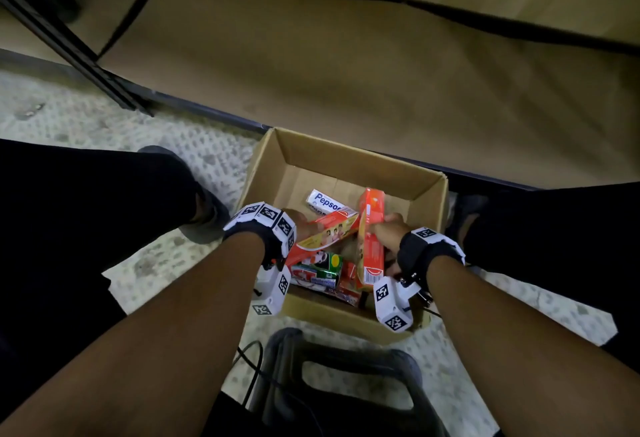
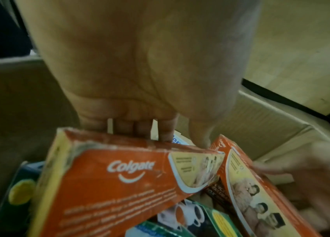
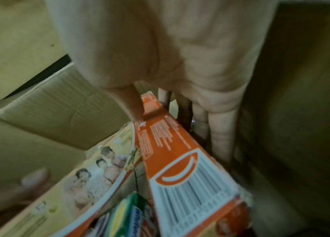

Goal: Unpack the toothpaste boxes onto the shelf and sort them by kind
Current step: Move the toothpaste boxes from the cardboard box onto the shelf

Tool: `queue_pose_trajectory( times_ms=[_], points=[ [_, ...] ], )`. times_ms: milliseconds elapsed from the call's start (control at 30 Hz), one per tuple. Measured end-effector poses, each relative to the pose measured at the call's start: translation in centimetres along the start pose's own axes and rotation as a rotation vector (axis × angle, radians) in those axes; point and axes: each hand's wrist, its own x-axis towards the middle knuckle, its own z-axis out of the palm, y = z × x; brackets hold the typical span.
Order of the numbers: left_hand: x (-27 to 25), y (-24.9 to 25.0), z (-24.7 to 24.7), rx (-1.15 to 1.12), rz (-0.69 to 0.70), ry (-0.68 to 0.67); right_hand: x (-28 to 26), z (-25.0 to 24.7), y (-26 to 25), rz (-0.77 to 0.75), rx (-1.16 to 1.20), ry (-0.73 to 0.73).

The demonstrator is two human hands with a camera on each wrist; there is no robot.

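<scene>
Head view: open cardboard carton [image 1: 346, 163] on the speckled floor [image 1: 86, 118], between the person's knees, its far side against the dark edge of a low tan shelf [image 1: 346, 73].

Left hand [image 1: 301, 223]: at the carton's left side, thumb and fingers clamped on the far end of an orange Colgate box [image 1: 323, 234]. This box lies slanted, its far end raised toward the right. Left wrist view confirms it: the fingers [image 2: 144, 128] sit behind the box's top edge, thumb at its corner, logo face toward the camera [image 2: 119, 181].

Right hand [image 1: 389, 229]: at the carton's right side, clamped on a second orange Colgate box [image 1: 370, 239]. This box stands on edge, running near to far, just right of the first; their far ends touch or nearly touch. Right wrist view: thumb on one face, fingers [image 3: 220, 133] down the other, barcode end [image 3: 192, 192] near the camera.

The two hands are close together over the carton, each holding its own box.

Still in the carton: a white Pepsodent box [image 1: 323, 200] on the bottom at the far left, a green-and-black box [image 1: 320, 265] under the held boxes at the near side, and more orange boxes [image 1: 348, 286] beside it.

A dark stool top [image 1: 339, 377] sits at the near edge of the frame.
</scene>
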Motion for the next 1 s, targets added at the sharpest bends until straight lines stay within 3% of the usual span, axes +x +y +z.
queue_pose_trajectory(
  times_ms=[133,300,400,567,767,867,1000],
  points=[
    [0.4,0.2,-0.4,-0.158,-0.031,-0.096,1.3,-0.1,0.5,-0.006,0.072,0.006],
    [1.6,0.3,-0.4,-0.55,-0.082,-0.274,1.8,-0.7,1.1,-0.005,0.11,-0.05],
    [2.2,-0.2,-0.6,-0.57,-0.068,-0.344,2.0,-1.1,1.2,0.054,0.18,-0.098],
    [2.9,-0.7,-0.6,-0.513,-0.007,-0.352,2.1,-1.4,0.9,0.09,0.159,-0.154],
    [1.0,-0.5,-1.4,-0.472,-0.016,-0.343,1.1,-1.1,0.7,0.02,0.114,-0.082],
    [0.9,-0.9,-1.4,-0.37,-0.06,-0.252,0.1,-1.0,0.5,-0.001,0.108,-0.081],
    [0.5,-0.8,-1.7,-0.394,-0.088,-0.149,-1.6,-1.4,0.2,-0.071,0.077,-0.033]
  ],
)
